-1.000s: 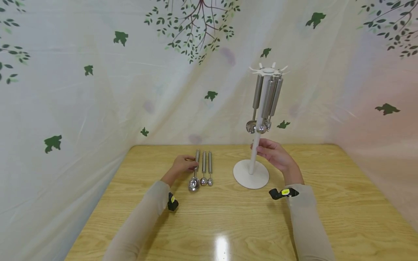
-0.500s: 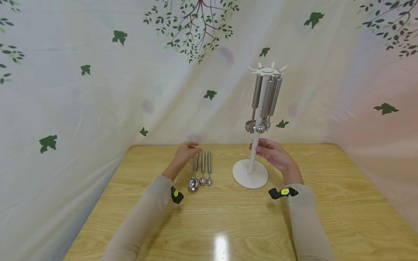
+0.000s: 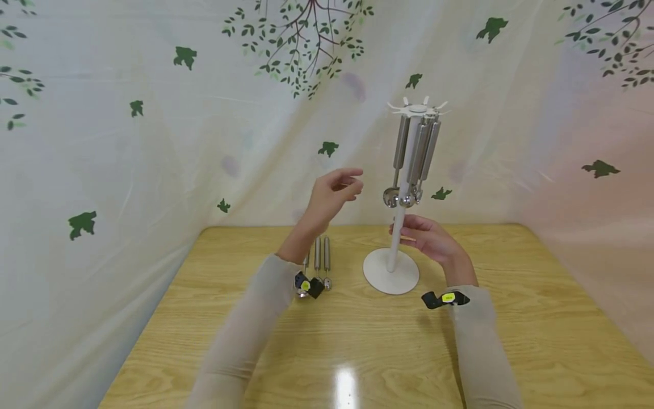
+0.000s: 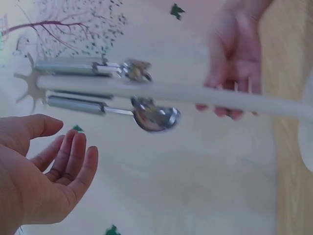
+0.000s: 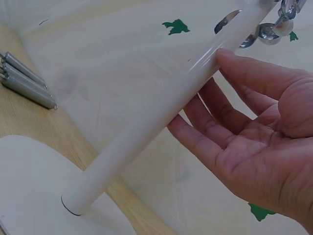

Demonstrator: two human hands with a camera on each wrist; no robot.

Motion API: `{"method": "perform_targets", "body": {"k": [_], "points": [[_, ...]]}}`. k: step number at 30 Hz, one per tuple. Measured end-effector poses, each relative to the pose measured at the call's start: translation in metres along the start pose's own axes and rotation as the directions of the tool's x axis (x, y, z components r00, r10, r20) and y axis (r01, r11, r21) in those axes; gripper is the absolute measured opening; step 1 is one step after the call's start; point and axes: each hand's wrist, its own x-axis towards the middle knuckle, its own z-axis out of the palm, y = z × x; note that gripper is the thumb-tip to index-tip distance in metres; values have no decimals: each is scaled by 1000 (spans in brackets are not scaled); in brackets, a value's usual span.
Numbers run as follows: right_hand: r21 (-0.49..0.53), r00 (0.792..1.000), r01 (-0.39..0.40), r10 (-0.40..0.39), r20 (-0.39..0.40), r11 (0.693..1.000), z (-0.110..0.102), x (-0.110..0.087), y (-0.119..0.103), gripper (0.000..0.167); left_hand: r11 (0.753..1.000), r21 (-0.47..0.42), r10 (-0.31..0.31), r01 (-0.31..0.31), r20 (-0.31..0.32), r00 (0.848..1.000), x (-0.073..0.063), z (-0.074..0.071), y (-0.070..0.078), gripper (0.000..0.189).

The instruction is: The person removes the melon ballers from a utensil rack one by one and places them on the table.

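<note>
Loose steel scoops (image 3: pixel 327 253): three, lying below the left hand's wrist on the near side, well apart from the right hand. Long axes roughly parallel, handles away from the person; the leftmost head is partly hidden by the wrist camera (image 3: pixel 309 285).

Left hand (image 3: pixel 329 197): raised, thumb and fingers apart and loosely bent, nothing between them. Nearer the loose scoops than the right hand is.

White stand (image 3: pixel 397 234): to the right of the left hand, a gap between. Long axis upright, top leaning slightly right in the head view. Hanging utensils (image 3: pixel 401 143) on its upper part lie rightward of the left fingertips, above the right hand.

Right hand (image 3: pixel 433 238): clamped on the pole below the hanging heads, thumb opposite fingers.
</note>
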Motion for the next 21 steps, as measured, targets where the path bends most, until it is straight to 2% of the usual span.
{"method": "perform_targets", "body": {"k": [3,7,12,21], "points": [[-48,999,15,-16,-34,999,0,0,1,40,996,-47,79,-79,3,997,5,12,14,29],[-119,993,31,-44,-106,992,2,0,5,33,988,-87,128,-127,7,992,8,24,24,28],[-192,978,45,-82,-190,980,4,3,9,29,983,-109,150,-148,13,989,13,31,25,28],[-179,955,100,-146,-260,979,10,7,15,26,973,-126,204,-195,64,977,23,41,25,30]]}}
